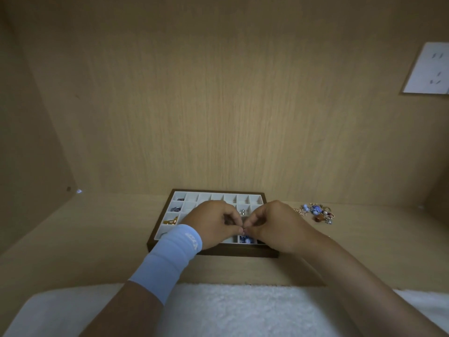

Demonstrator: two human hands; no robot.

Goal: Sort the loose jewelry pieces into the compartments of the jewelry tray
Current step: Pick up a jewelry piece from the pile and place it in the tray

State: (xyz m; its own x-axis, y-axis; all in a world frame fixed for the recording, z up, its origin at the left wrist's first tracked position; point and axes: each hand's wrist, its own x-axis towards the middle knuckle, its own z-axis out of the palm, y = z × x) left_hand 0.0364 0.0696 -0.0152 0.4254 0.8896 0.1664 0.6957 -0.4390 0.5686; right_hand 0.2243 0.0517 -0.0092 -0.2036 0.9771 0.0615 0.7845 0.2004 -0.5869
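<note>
— Where is the jewelry tray (230,252) sitting?

— It is lying flat on the wooden shelf (73,239), close to the back panel. Its dark frame is enclosing a grid of white compartments.

— And what are the hands doing?

— Both are hovering over the middle of the tray. The left hand (213,223), wearing a light blue wristband (170,256), is curling its fingers inward. The right hand (272,224) is doing the same from the other side. Their fingertips are meeting above the near rows, and both are pinching a tiny piece (244,230) between them. It is too small to say what kind it is.

— What is lying in the compartments?

— Purple pieces (180,198) are sitting in the far-left corner compartment, with more in the one just nearer. A gold piece (170,221) is resting third down that same left column. A silver piece (241,212) is showing between the two hands in a middle compartment. Blue beads (245,239) are lying in a near-row compartment, just below the meeting fingertips.

— And the unsorted things?

— The loose jewelry pile (315,214) is lying on the shelf to the right of the tray, apart from it. It is a tangle of blue, pearl and amber bits. A white fluffy cloth (230,310) is stretching across the near edge beneath the forearms.
</note>
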